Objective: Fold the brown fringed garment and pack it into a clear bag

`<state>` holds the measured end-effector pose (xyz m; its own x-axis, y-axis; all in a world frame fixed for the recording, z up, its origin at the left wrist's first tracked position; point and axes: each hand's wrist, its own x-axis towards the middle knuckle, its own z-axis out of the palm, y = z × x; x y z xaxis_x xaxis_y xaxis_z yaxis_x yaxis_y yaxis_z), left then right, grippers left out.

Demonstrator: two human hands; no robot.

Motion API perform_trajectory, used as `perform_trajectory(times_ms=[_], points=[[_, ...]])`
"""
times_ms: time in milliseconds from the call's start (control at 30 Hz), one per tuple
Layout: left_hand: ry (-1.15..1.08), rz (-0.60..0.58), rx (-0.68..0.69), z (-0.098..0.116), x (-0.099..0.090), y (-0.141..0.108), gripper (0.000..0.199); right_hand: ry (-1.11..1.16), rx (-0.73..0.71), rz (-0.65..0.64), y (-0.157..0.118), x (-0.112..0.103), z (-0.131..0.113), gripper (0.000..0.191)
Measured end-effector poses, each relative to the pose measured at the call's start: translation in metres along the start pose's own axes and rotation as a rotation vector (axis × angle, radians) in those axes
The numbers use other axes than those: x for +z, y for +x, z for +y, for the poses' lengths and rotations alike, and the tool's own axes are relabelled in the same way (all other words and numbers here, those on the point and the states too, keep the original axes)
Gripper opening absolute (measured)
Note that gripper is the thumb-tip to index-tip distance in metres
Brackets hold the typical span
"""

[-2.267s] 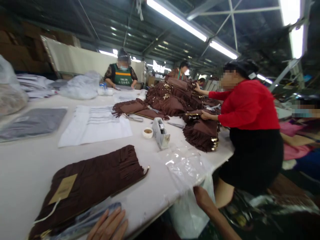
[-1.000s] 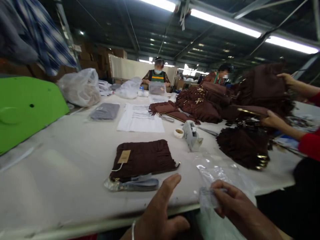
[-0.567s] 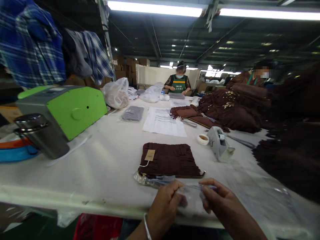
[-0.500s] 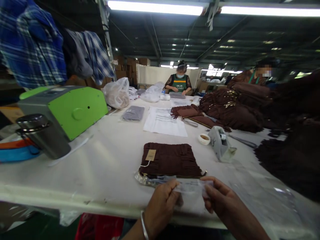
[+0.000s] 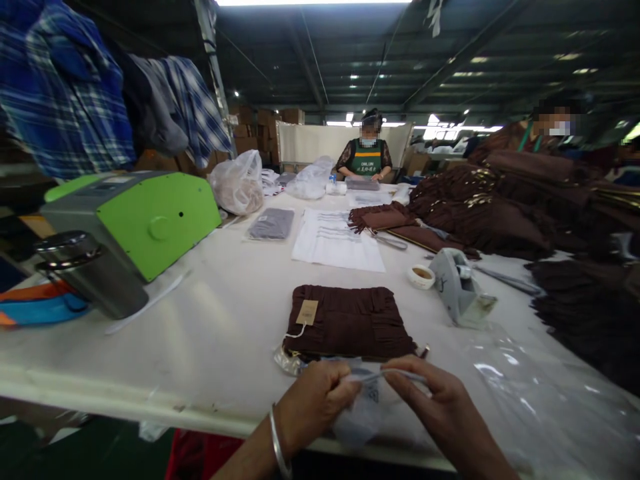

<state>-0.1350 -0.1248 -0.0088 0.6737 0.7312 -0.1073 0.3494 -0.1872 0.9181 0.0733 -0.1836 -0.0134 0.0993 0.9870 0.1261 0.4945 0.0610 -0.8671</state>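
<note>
Near the table's front edge, my left hand (image 5: 323,397) and my right hand (image 5: 430,397) pinch the edge of a translucent plastic bag (image 5: 363,417) with dark print on it. The bag hangs down between them. Just beyond my fingers lies a dark brown gathered fabric pouch (image 5: 350,320) with a gold zipper along its near edge. A tan paper tag (image 5: 307,312) on a white string rests on the pouch. Crumpled clear plastic (image 5: 289,361) shows at the pouch's near left corner.
A tape dispenser (image 5: 457,287) and tape roll (image 5: 421,276) stand to the right, beside clear plastic bags (image 5: 545,393) and piled brown pouches (image 5: 500,213). A green machine (image 5: 160,220) and steel flask (image 5: 95,273) are at left. Two people (image 5: 367,150) work beyond.
Both hands still grip the plastic bag. Its edge, spread flatter before, is now drawn into a narrow fold between my fingers. The view has tilted and shifted slightly.
</note>
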Motion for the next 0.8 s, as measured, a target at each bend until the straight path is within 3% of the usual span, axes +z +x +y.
perform_trajectory(times_ms=[100, 233, 333, 433, 533, 633, 700, 800], points=[[0.139, 0.068, -0.039, 0.001, -0.014, -0.002, 0.023, 0.037, 0.073, -0.060, 0.010, -0.003, 0.003, 0.033], [0.193, 0.151, -0.028, 0.004, -0.041, 0.005, 0.021, -0.010, 0.088, -0.031, 0.027, -0.013, 0.008, 0.039], [0.229, 0.180, 0.010, 0.011, -0.061, 0.021, 0.029, -0.067, 0.068, -0.014, 0.047, -0.019, 0.007, 0.043], [0.429, 0.252, 0.009, 0.018, -0.075, 0.042, 0.029, -0.188, -0.008, 0.052, 0.074, -0.018, 0.010, 0.040], [0.743, 0.327, -0.087, 0.013, -0.082, 0.067, 0.021, -0.385, -0.142, 0.133, 0.101, -0.012, 0.026, 0.033], [0.974, 0.299, -0.143, 0.000, -0.082, 0.087, 0.014, -0.596, -0.228, 0.128, 0.116, -0.005, 0.050, 0.025], [1.056, 0.307, -0.124, -0.005, -0.080, 0.092, 0.010, -0.661, -0.257, 0.159, 0.118, -0.005, 0.065, 0.020], [1.093, 0.390, -0.035, -0.001, -0.079, 0.088, 0.012, -0.659, -0.328, 0.269, 0.114, -0.010, 0.076, 0.031]])
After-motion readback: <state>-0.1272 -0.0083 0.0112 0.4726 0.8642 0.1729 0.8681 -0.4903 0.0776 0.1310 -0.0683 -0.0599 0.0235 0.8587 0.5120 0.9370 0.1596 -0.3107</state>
